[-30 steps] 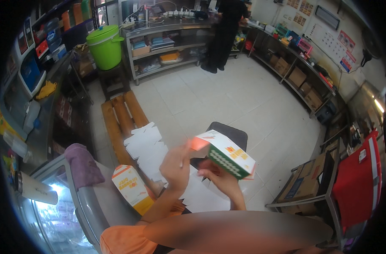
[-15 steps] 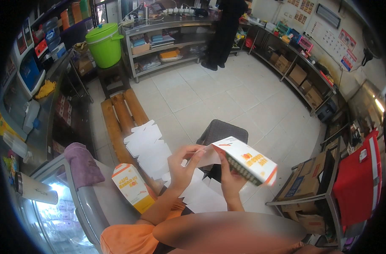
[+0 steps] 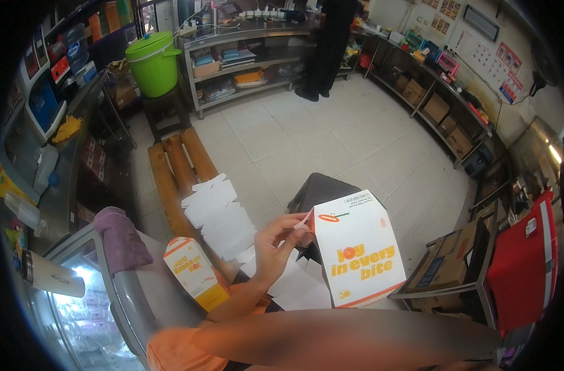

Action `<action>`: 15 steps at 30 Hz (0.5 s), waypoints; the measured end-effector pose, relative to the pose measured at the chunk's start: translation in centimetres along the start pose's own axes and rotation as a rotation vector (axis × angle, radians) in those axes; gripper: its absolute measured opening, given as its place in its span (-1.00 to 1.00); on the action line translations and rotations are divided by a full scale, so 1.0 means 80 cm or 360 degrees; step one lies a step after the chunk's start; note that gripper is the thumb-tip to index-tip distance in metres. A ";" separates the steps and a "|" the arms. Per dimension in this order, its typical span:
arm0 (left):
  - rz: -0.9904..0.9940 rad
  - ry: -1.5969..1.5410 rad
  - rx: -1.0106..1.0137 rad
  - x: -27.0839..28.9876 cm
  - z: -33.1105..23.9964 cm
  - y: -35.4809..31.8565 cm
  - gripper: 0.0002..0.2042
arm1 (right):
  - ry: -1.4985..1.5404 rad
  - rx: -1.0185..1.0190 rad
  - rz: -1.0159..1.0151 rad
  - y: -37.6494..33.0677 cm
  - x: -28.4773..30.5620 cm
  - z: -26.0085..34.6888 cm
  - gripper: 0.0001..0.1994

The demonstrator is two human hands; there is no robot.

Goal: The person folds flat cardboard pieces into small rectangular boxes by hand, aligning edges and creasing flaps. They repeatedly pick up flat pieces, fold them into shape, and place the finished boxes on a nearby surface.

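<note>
1. In the head view, the left hand [image 3: 274, 250] is near the middle, and its thumb and fingers pinch a small flap on a white box [image 3: 359, 247].
2. The white box is up in front of the person, just to the right of the left hand. Its big white side faces the camera. It has yellow and orange print, and an orange stripe runs along its bottom edge.
3. The right hand is hidden, so I cannot tell how it grips or what it touches.
4. Below the left hand lies a white card sheet [image 3: 298, 289]. Part of it is behind the white box.
5. More flat white cards [image 3: 223, 222] lie in a pile on a brown wooden bench [image 3: 180, 164].
6. A yellow and white carton [image 3: 192, 272] is on the left, well apart from the white box.
7. A dark gray seat [image 3: 319, 190] shows behind the top of the white box.
8. On the left, a purple cloth [image 3: 121, 241] hangs over the edge of a lit fridge [image 3: 96, 328].
9. Farther back are a green bucket [image 3: 155, 71] with a lid and a person in dark clothes [image 3: 331, 52], standing by a metal counter [image 3: 257, 31].
</note>
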State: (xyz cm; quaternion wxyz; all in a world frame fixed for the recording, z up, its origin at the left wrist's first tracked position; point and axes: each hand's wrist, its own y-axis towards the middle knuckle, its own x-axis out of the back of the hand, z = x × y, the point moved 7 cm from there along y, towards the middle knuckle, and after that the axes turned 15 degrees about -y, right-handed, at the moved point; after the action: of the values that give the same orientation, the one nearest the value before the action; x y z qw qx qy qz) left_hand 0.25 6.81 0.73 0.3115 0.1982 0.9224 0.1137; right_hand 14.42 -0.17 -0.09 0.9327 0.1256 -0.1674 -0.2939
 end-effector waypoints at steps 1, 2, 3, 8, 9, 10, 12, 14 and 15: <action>0.0031 0.0078 0.0006 -0.002 -0.001 -0.001 -0.83 | -0.0001 0.0023 0.0016 -0.001 0.000 0.003 -0.66; 0.0111 0.0286 -0.0178 -0.008 -0.012 -0.001 -0.79 | -0.0004 0.0042 0.0027 -0.002 0.000 0.006 -0.66; 0.0191 0.0494 -0.0362 -0.016 -0.022 -0.004 -0.75 | 0.0006 0.0053 0.0030 -0.003 -0.001 0.007 -0.67; 0.0081 0.0396 -0.0470 -0.023 -0.015 -0.018 -0.55 | 0.0011 0.0113 0.0051 -0.008 -0.005 0.007 -0.67; 0.0028 0.0423 -0.0573 -0.021 -0.015 -0.022 -0.58 | 0.0011 0.0119 0.0052 -0.009 -0.007 0.005 -0.67; -0.0019 0.0441 -0.0601 -0.019 -0.012 -0.023 -0.62 | 0.0031 0.0112 0.0047 -0.011 -0.007 0.002 -0.67; -0.0135 0.0470 -0.0728 -0.011 -0.012 -0.026 -0.71 | 0.0085 0.0090 0.0032 -0.015 -0.010 -0.003 -0.67; -0.0104 0.0696 -0.0813 -0.012 -0.018 -0.027 -0.75 | 0.0193 0.0038 0.0010 -0.016 -0.014 -0.008 -0.67; -0.0070 0.0803 -0.0878 -0.013 -0.024 -0.027 -0.76 | 0.0297 -0.0009 -0.0001 -0.015 -0.016 -0.011 -0.67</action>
State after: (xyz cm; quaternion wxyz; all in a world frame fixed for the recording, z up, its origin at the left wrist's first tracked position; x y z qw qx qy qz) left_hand -0.83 4.21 2.08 0.1186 0.0526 0.9089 0.3964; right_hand 13.18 -0.25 -1.58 0.9444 0.1498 -0.0788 -0.2817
